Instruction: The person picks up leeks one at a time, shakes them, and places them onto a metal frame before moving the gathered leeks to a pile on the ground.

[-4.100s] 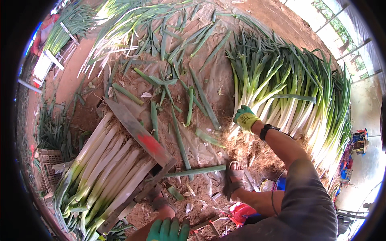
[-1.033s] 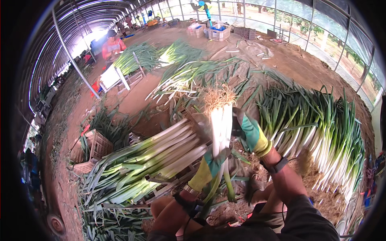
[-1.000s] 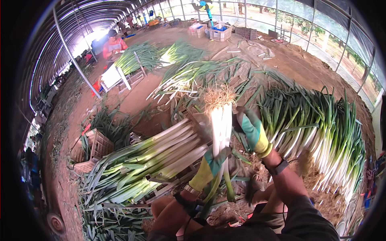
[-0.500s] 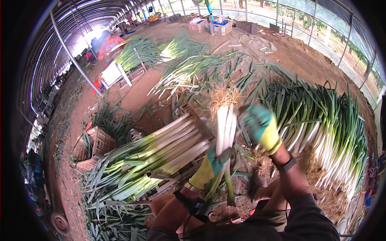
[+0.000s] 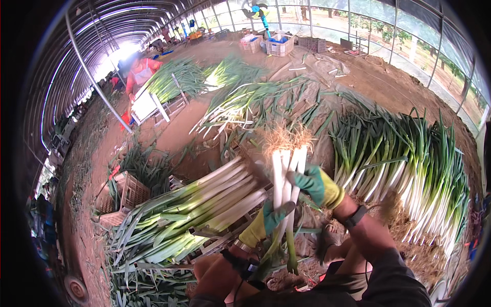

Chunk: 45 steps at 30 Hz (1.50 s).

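Note:
Upright in front of me is a small bunch of long green onions (image 5: 277, 176), white stalks with shaggy tan roots at the top. My left hand (image 5: 271, 219), in a green-and-yellow glove, is wrapped round the stalks low down. Higher up, just under the roots, my right hand (image 5: 313, 185) in a matching glove pinches one of the stalks. To the left, a stack of green onions (image 5: 204, 199) lies across a low metal rack (image 5: 209, 244), white ends toward the bunch. A large pile of untrimmed green onions (image 5: 394, 148) is spread on the right, roots toward me.
A plastic crate (image 5: 134, 190) stands at the left beside loose leaves. More onions (image 5: 235, 100) lie farther off on the dirt floor. Far left, another person (image 5: 140, 74) is at a loaded rack (image 5: 166, 110). Two crates (image 5: 280, 47) and a blue fan (image 5: 262, 18) stand at the back.
My right hand has come in from the right and closed on a stalk. The bunch's tops have spread apart a little. My left hand keeps its hold.

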### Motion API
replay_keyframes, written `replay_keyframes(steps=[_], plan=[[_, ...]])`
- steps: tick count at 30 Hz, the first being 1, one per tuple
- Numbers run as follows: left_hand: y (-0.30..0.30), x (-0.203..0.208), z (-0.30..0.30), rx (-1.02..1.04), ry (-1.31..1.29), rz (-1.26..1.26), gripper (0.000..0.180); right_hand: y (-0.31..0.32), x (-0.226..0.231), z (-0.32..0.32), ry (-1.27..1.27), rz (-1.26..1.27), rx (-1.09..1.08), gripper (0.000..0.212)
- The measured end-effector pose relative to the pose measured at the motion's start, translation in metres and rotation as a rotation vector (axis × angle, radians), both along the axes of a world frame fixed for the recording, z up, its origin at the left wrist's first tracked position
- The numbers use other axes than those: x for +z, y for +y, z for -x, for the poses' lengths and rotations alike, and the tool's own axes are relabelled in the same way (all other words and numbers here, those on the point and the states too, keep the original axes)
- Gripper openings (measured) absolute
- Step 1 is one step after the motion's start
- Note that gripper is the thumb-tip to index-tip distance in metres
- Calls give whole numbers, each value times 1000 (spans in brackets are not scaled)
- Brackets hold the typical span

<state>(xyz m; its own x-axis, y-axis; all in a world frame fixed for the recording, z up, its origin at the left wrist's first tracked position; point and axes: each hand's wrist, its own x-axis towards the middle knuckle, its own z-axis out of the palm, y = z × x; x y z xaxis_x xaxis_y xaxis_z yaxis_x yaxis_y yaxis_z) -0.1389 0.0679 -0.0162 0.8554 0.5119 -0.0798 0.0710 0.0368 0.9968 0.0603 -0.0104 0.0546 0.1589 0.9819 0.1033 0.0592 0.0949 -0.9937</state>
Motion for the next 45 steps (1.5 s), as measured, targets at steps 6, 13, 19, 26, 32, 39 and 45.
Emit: replay_keyframes(steps=[6,13,19,26,32,39,45], plan=[[0,-7,-1,-69,-77,118,35,11,-4,26,252,-71,-46,19],[-3,-10,-11,-203,-111,19,55,4,-33,26,27,-169,-70,9],[-27,-31,-17,-13,-203,-201,87,-3,-13,39,63,-115,-328,17],[-75,-39,-14,508,-116,-514,92,-9,16,71,86,-244,-393,14],[-81,-21,2,580,-40,-303,55,-33,32,54,-230,-196,-26,84],[2,56,154,934,-479,-23,28,-15,14,12,72,-180,25,49],[3,251,343,1170,-495,-491,24,-20,3,-12,141,44,-118,46]])
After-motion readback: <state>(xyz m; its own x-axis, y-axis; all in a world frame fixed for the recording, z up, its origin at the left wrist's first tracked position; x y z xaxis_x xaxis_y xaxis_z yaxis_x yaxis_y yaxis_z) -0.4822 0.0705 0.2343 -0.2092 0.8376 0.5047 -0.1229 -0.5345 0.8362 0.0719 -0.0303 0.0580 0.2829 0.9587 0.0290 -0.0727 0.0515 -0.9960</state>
